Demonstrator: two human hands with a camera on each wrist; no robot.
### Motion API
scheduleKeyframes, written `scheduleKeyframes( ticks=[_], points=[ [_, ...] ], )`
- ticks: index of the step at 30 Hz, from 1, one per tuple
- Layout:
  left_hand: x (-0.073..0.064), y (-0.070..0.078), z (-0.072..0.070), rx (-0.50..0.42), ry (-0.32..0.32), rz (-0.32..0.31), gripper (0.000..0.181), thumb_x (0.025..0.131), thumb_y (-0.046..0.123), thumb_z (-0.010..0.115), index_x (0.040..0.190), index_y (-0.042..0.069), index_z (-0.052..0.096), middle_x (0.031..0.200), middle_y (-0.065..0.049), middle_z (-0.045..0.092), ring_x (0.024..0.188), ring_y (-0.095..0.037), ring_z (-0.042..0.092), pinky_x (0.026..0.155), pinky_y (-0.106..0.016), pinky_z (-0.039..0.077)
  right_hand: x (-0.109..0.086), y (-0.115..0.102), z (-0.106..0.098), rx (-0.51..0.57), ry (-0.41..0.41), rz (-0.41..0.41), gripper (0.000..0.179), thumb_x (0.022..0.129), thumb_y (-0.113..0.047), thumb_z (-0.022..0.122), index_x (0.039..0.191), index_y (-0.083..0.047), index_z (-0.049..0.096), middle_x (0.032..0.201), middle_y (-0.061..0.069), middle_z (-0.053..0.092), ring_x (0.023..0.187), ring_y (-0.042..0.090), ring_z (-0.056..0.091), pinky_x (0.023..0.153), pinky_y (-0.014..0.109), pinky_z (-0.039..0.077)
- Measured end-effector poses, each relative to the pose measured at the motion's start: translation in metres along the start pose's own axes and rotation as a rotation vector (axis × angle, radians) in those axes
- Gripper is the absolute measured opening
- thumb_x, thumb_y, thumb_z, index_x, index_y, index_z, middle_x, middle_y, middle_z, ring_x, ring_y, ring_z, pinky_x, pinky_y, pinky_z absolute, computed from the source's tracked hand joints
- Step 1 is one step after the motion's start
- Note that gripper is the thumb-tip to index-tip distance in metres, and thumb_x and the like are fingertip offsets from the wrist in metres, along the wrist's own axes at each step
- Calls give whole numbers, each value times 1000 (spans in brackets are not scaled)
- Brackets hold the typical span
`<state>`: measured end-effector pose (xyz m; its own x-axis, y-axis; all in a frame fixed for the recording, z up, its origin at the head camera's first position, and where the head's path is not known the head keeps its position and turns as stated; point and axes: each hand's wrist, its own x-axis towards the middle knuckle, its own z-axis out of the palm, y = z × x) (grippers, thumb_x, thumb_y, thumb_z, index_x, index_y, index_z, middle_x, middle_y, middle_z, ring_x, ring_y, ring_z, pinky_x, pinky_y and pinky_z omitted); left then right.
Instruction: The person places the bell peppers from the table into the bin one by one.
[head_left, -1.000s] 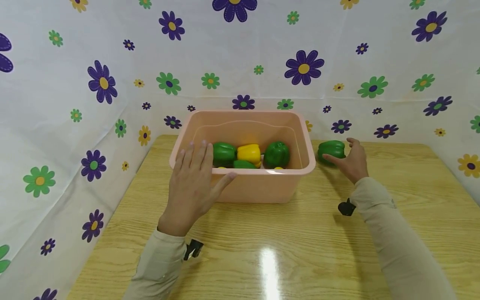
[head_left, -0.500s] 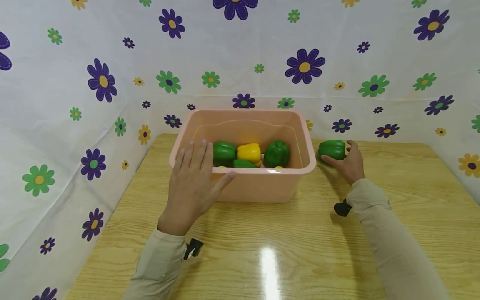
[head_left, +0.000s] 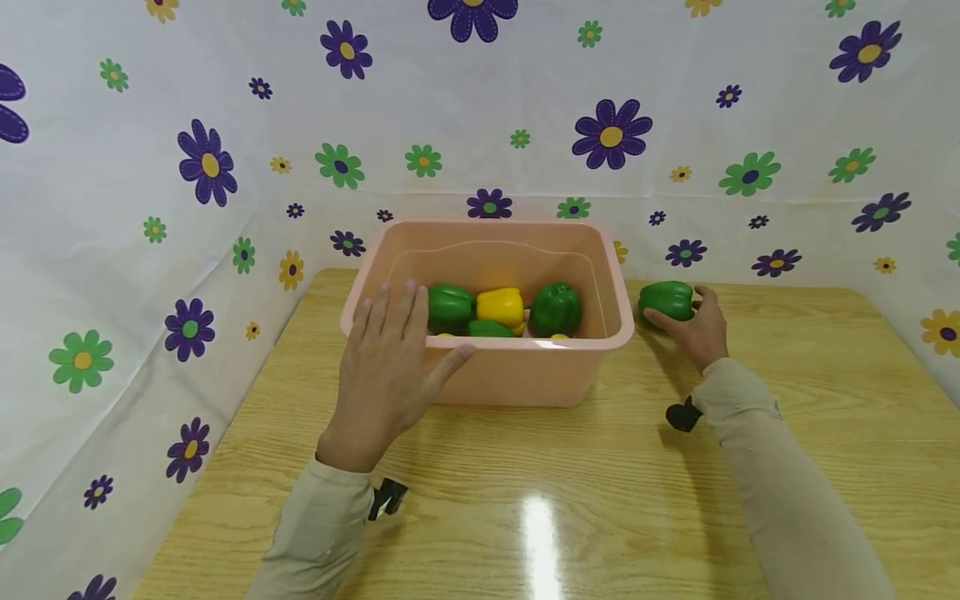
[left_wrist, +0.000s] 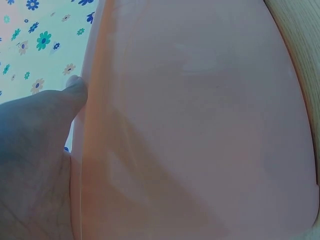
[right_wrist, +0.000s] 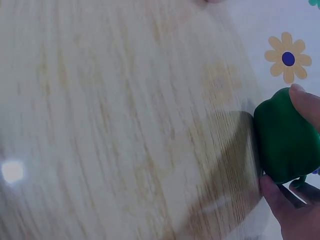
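My left hand [head_left: 380, 383] lies with straight fingers over the front left rim of a pink plastic tub [head_left: 517, 371]; in the left wrist view its thumb [left_wrist: 76, 92] touches the rim. Inside the tub are green bell peppers [head_left: 556, 310] and a yellow bell pepper [head_left: 500, 308]; the front wall and my hand partly hide the contents. On the table right of the tub, a green bell pepper [head_left: 666, 300] lies on its side. My right hand [head_left: 701, 329] holds it between thumb and fingers, which touch opposite sides in the right wrist view [right_wrist: 287, 137].
The wood-grain table [head_left: 480, 475] extends in front of the tub and to both sides. A white flower-print sheet [head_left: 517, 100] stands behind and at the left. Small black wrist devices [head_left: 683, 415] hang below both sleeves.
My right hand has moved slightly left, and its fingers have come in around the green bell pepper on the table. My left hand and the tub stay in place.
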<state>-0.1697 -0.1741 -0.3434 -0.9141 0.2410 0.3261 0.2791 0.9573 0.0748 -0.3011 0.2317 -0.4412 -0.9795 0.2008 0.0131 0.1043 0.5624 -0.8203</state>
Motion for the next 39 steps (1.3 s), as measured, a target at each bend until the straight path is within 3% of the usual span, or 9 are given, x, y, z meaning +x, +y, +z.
scheduleKeyframes(
  ticks=[5,22,39],
  points=[
    [0,-1,1,6,9,6,97,98,71,41,158,-4,26,165,-20,21,152,-42,17,124,-52,8,1,-5,1,16,-9,46,103,91,-41,74,158,4,11,155,34,29,139,48,38,114,58,35],
    [1,0,1,-1,4,3,97,98,71,40,158,-4,25,166,-20,20,152,-42,16,124,-53,9,3,-12,3,-19,0,60,100,92,-38,74,159,3,12,153,33,33,137,47,40,113,58,36],
    [1,1,0,0,-9,-6,97,98,71,41,158,-4,25,166,-21,20,153,-42,15,125,-51,6,3,-6,1,-3,-4,22,98,92,-39,74,157,4,16,152,34,34,136,48,41,112,58,38]
  ],
)
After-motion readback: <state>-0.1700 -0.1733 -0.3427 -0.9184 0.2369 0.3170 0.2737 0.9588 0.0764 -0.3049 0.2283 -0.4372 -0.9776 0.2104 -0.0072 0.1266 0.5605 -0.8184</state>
